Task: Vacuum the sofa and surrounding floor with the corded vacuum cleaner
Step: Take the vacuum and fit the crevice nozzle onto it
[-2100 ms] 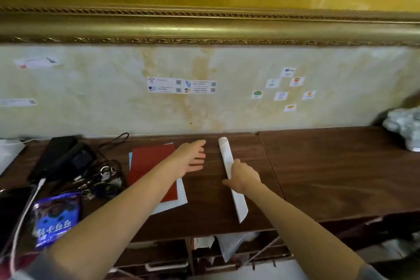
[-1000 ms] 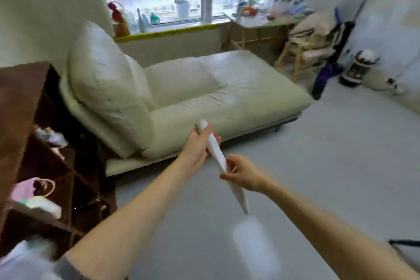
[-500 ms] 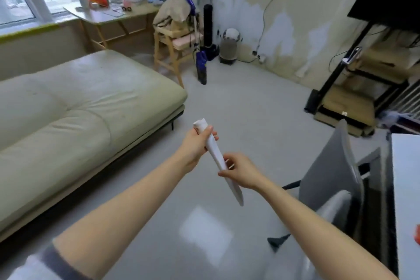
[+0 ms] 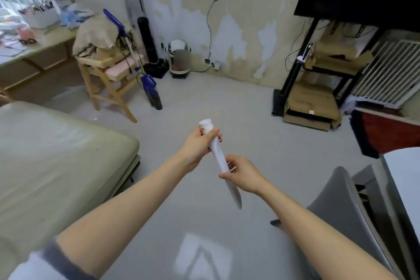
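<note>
Both hands keep their hold on one white nozzle [image 4: 218, 158] as the view swings right: left hand [image 4: 200, 146] wrapped round its upper end, right hand [image 4: 244, 174] pinching lower down, the tip poking out below. The sofa [image 4: 56, 154], left of the left hand, is now cut off at the frame edge. Beyond the hands, one blue vacuum [image 4: 148, 85] leans on a chair [image 4: 109, 79], its head partly hidden.

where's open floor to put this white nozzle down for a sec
Bare floor runs between the sofa edge, the wooden chair and the black stand. More lies below both hands. It is crowded by the wall: blue vacuum, bin, cords. The grey chair narrows the right side.
</note>
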Demonstrator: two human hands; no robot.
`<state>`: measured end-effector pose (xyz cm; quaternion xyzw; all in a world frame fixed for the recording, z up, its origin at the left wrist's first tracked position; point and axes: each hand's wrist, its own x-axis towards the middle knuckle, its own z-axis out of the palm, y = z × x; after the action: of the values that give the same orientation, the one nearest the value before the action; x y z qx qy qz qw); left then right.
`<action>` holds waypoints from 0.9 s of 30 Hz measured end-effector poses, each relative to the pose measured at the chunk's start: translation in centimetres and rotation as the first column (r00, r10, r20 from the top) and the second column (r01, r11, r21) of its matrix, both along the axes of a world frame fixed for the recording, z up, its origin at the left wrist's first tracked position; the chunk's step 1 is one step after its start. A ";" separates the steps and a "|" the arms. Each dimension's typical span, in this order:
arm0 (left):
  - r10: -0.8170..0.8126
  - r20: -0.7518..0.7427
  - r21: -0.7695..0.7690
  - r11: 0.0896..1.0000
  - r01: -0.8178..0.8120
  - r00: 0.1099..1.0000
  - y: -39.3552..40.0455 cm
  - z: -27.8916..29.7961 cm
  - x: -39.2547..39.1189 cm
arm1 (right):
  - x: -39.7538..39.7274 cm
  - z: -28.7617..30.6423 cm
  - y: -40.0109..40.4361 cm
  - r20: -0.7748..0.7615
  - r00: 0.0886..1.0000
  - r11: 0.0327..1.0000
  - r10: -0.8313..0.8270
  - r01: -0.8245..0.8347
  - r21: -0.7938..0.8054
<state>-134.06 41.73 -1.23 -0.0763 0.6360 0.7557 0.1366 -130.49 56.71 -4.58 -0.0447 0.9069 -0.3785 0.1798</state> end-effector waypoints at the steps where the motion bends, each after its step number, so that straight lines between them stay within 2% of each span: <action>1: -0.017 -0.005 -0.008 1.000 0.017 1.000 0.2 0.3 -2.8 | -2.6 0.2 0.2 -0.005 1.000 1.000 -0.015 0.015 -0.007; 6: -0.084 0.013 -0.050 0.995 0.085 0.996 1.7 0.1 -14.5 | -13.5 -0.4 1.5 0.005 0.999 0.999 -0.037 0.037 -0.004; 10: -0.034 0.026 -0.046 0.998 0.036 0.999 2.4 -1.3 -25.1 | -24.9 -1.8 2.5 0.004 1.000 1.000 0.002 -0.002 0.002; 18: 0.238 0.080 -0.048 0.971 -0.235 0.968 -0.8 -1.1 -44.0 | -47.8 -1.2 0.2 0.049 0.969 0.970 0.242 -0.243 0.012; 22: 0.408 0.136 -0.052 0.913 -0.405 0.903 -5.8 -2.6 -52.0 | -58.4 -2.2 -5.6 0.064 0.906 0.902 0.418 -0.422 0.086; 27: 0.563 0.133 -0.060 0.826 -0.560 0.816 -13.6 -4.0 -61.8 | -70.3 -3.8 -14.7 0.075 0.833 0.823 0.549 -0.553 0.130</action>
<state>-195.90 28.12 -5.23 -0.3161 0.5803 0.7491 -0.0470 -200.77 42.04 -8.35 -0.2848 0.8774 -0.2436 0.2994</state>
